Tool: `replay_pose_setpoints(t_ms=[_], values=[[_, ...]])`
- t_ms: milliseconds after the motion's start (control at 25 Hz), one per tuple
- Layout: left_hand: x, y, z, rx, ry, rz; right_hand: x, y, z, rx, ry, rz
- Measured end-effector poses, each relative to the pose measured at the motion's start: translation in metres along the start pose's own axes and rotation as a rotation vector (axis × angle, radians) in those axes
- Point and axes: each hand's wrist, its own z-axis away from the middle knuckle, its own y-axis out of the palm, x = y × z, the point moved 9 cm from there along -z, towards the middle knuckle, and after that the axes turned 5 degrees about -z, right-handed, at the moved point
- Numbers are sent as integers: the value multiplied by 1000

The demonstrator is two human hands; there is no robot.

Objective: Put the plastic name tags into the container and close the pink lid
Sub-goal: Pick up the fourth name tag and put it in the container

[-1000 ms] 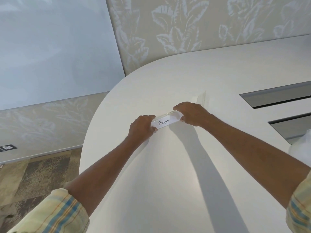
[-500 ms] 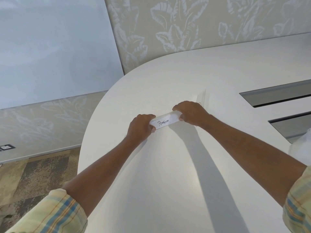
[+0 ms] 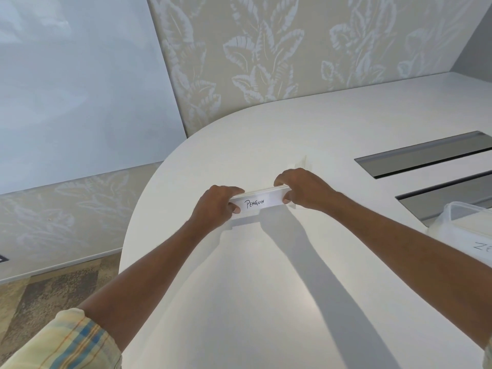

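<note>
A clear plastic name tag (image 3: 259,201) with a white card reading "PENGUIN" is held just above the white table (image 3: 266,288). My left hand (image 3: 217,206) pinches its left end and my right hand (image 3: 303,189) pinches its right end. Behind my right hand another clear name tag (image 3: 299,163) stands on the table, partly hidden. At the right edge a clear plastic container (image 3: 463,222) shows, with a tag lettered "ZE" (image 3: 482,246) in it. No pink lid is in view.
Two dark rectangular slots (image 3: 426,158) are set into the table at the right. The table's rounded edge runs to the left, with patterned floor (image 3: 40,294) below. A leaf-patterned wall and a pale board stand behind.
The view has shifted so the container now shows at the right edge. Both hands keep their grip on the "PENGUIN" tag, which sits slightly more level.
</note>
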Motion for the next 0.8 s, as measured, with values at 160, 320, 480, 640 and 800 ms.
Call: replay_pose_setpoints(t_ms=[160,320,480,640,800], values=[[-34,-11,1,-18,104,-13,-9,-26,33,-50,3,-9],[-78,-12,4,-13,206,-30,-32,-49,71,-69,60,-58],[-125,-3,5,36,272,-9,-56,-69,115,-98,126,-56],[-177,6,8,79,342,-4,-83,-90,161,-136,197,-52],[-232,16,11,119,410,-22,-110,-112,206,-173,267,-44]])
